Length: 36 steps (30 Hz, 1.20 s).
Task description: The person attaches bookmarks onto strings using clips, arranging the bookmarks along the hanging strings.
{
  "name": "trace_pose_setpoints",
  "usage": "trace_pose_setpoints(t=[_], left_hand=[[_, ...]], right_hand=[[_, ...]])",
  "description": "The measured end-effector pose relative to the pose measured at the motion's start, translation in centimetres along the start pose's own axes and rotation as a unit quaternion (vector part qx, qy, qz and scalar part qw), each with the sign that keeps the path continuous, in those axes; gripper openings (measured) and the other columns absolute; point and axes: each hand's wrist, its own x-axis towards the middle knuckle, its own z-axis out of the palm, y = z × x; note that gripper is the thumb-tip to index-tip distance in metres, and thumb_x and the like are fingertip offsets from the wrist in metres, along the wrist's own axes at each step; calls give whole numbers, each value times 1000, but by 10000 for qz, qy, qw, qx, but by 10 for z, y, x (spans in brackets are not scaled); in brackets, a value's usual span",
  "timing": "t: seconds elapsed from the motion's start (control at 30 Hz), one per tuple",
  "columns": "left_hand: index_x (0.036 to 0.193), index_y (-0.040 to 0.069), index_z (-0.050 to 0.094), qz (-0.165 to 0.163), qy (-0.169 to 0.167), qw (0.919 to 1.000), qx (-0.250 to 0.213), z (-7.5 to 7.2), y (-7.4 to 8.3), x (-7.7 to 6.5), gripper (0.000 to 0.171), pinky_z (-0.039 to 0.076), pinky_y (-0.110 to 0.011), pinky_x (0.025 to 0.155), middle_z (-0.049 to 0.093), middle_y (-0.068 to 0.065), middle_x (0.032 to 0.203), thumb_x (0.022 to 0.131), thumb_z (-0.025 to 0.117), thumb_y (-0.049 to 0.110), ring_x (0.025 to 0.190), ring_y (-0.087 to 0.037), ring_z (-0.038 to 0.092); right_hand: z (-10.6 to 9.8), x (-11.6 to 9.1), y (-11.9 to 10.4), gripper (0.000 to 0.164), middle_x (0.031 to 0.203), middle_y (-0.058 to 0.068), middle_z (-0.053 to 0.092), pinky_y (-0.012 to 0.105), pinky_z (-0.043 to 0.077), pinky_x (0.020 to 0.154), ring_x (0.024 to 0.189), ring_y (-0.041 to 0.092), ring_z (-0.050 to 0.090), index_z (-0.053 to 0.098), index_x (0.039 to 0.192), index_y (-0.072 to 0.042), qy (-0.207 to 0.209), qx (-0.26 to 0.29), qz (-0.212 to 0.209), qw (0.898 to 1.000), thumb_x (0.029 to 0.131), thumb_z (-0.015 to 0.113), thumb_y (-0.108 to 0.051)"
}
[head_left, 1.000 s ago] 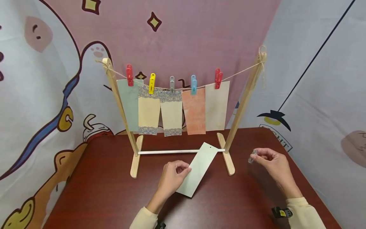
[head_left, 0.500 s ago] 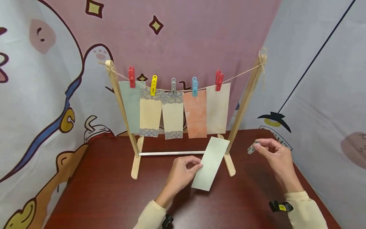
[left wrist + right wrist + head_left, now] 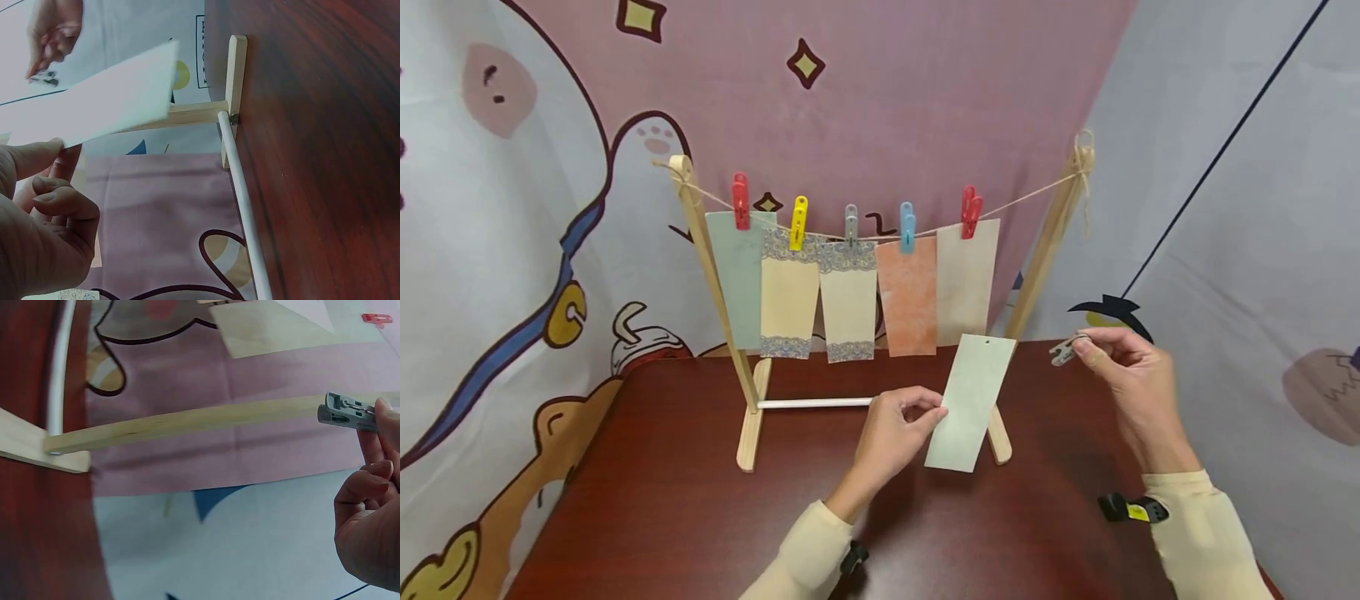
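My left hand (image 3: 898,429) pinches the left edge of a pale green paper card (image 3: 972,404), which has a small hole near its top. The card is off the table, slightly tilted, in front of the stand's right leg. Between thumb and fingertips, my right hand (image 3: 1131,387) holds a grey clothespin (image 3: 1063,351), out to the right of the stand. The right wrist view shows that clothespin (image 3: 349,412) close up. Behind the card a string (image 3: 1026,198) runs between two wooden posts. Nearest on it hangs an off-white card (image 3: 967,279) under red clothespins (image 3: 972,213).
Further left on the string hang an orange card (image 3: 907,296), two lace-patterned cards (image 3: 790,292) and a green card (image 3: 735,279), each with a clothespin. A white rod (image 3: 816,403) joins the stand's wooden feet (image 3: 752,425) on the dark red table (image 3: 700,517).
My left hand has carried the pale green card up and to the right, turning it more upright. My right hand has risen with the grey clothespin, which has tilted toward level.
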Motion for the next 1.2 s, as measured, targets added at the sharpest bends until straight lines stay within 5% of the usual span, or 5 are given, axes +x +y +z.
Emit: trace_pose_setpoints(t=[0.47, 0.63, 0.8, 1.2], left_hand=[[96, 8, 87, 17, 568, 9983, 145, 1, 16, 11, 5, 40, -22, 53, 79, 6, 86, 95, 87, 13, 57, -5, 48], [98, 7, 87, 177, 593, 9981, 11, 5, 20, 17, 5, 46, -22, 59, 81, 3, 91, 94, 88, 10, 65, -6, 58], [99, 8, 87, 255, 551, 9978, -277, 12, 27, 25, 5, 54, -25, 69, 81, 3, 93, 94, 88, 10, 77, -5, 68], [100, 8, 87, 353, 669, 9964, -394, 15, 41, 47, 5, 51, -24, 68, 81, 3, 93, 96, 86, 11, 79, -6, 66]], right_hand=[[28, 26, -50, 26, 96, 12, 80, 20, 57, 70, 79, 14, 69, 73, 117, 18, -412, 885, -320, 9947, 93, 81, 12], [39, 33, -61, 22, 90, 10, 78, 20, 42, 57, 68, 12, 57, 74, 114, 18, -346, 1244, -530, 9902, 93, 78, 15], [45, 41, -75, 23, 91, 9, 77, 27, 29, 54, 62, 14, 45, 72, 117, 18, -345, 1111, -773, 9902, 96, 77, 12], [64, 53, -97, 29, 88, 10, 74, 21, 34, 56, 65, 16, 45, 75, 117, 15, -224, 688, -1130, 9910, 94, 84, 3]])
